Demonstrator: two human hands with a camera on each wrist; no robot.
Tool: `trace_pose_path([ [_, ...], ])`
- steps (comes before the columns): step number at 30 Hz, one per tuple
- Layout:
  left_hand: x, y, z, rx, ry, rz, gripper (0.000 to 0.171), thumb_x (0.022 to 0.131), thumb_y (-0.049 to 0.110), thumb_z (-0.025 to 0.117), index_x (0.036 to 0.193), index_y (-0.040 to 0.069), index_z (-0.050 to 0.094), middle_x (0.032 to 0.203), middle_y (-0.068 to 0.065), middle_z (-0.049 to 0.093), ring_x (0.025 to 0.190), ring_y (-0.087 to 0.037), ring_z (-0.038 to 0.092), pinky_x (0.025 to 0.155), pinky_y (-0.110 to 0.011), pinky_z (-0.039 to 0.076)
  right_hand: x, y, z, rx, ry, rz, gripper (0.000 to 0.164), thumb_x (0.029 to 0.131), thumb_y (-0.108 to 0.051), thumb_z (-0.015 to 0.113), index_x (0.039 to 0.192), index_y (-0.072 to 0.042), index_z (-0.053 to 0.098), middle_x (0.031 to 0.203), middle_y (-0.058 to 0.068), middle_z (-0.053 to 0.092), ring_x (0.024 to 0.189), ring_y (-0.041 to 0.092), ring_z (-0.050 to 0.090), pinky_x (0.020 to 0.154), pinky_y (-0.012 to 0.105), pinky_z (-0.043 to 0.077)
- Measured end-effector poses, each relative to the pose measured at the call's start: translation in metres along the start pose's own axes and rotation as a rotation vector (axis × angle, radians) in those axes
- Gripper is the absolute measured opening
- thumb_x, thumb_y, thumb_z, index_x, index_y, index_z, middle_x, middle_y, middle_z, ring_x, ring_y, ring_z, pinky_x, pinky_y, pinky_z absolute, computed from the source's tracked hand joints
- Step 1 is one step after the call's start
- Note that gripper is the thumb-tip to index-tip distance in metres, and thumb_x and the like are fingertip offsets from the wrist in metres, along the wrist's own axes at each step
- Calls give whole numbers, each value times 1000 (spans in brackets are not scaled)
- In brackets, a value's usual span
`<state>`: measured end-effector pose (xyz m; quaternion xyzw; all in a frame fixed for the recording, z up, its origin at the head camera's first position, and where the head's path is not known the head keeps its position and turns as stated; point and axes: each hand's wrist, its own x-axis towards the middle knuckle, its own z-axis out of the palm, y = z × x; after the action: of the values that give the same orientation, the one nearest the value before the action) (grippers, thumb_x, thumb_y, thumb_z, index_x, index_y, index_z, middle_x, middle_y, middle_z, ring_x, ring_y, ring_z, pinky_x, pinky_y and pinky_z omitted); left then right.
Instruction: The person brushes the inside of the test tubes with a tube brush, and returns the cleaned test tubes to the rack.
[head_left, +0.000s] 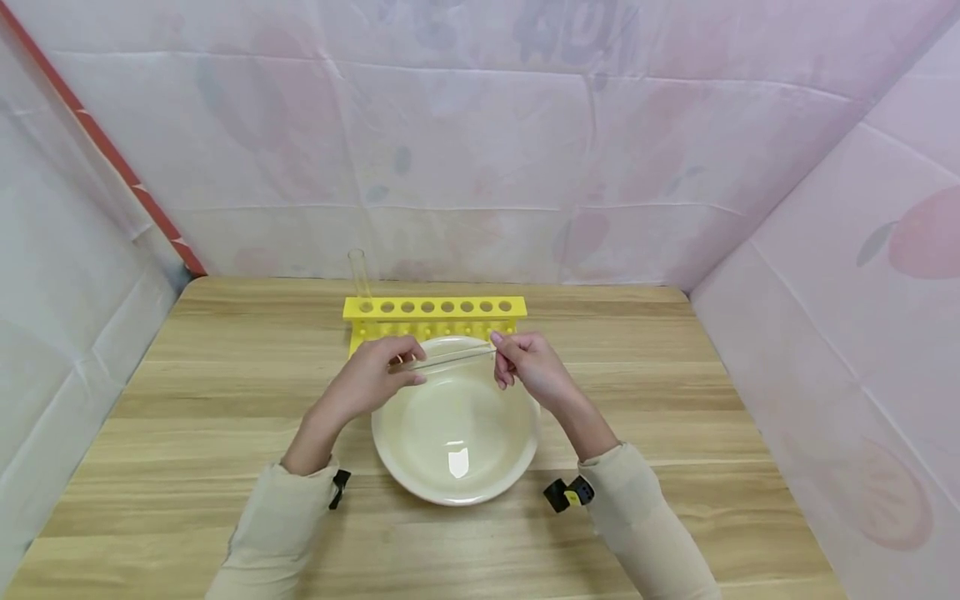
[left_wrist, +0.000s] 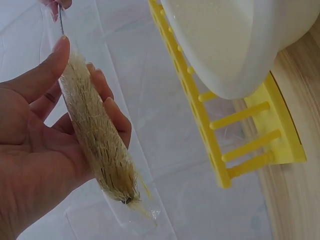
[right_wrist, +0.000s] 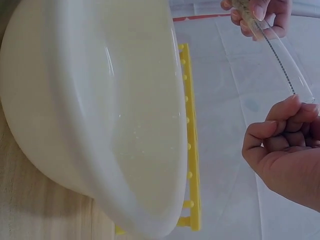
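So the clear test tube is up in the air, roughly level over the far side of the bowl, and there's a bristle brush inside it. The bristles look packed down toward the closed end, so I'd say the brushing is somewhere in the middle: brush in, but not out, and this tube isn't in a rack hole. No clue how clean the glass is, can't tell from here. As for grip, the left hand has thumb and curled fingers around the tube, pretty narrow. The right hand pinches the thin wire handle near the tube's mouth; whether it touches the glass too, I can't say. Behind the bowl is a yellow rack with a second tube standing in its leftmost hole, all on a wood-grain table.
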<state>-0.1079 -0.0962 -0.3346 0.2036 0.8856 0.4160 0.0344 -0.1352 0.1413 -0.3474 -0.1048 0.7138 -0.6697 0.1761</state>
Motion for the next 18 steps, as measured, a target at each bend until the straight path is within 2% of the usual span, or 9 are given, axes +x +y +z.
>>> trace_pose_path([
  [7, 0, -2, -1, 0, -22, 7, 14, 79, 7, 70, 90, 5, 62, 78, -1, 57, 70, -16, 50, 64, -31, 44, 0, 2, -2, -78, -14, 13, 46, 98, -17, 44, 55, 0, 44, 46, 4, 43, 46, 22, 47, 56, 28, 45],
  [12, 0, -3, -1, -25, -34, 37, 13, 80, 7, 69, 91, 5, 62, 79, -2, 57, 72, -17, 52, 65, -31, 45, -3, 3, -6, -130, -29, -87, 45, 97, -14, 44, 57, 6, 44, 48, 6, 46, 51, 35, 50, 64, 31, 45],
  [18, -2, -6, -1, -95, -64, 34, 10, 82, 9, 68, 91, 5, 64, 82, -2, 62, 77, -17, 56, 68, -31, 47, -5, 3, -12, -198, -35, -215, 43, 97, -11, 44, 57, 6, 47, 50, 10, 48, 55, 37, 52, 66, 32, 45],
])
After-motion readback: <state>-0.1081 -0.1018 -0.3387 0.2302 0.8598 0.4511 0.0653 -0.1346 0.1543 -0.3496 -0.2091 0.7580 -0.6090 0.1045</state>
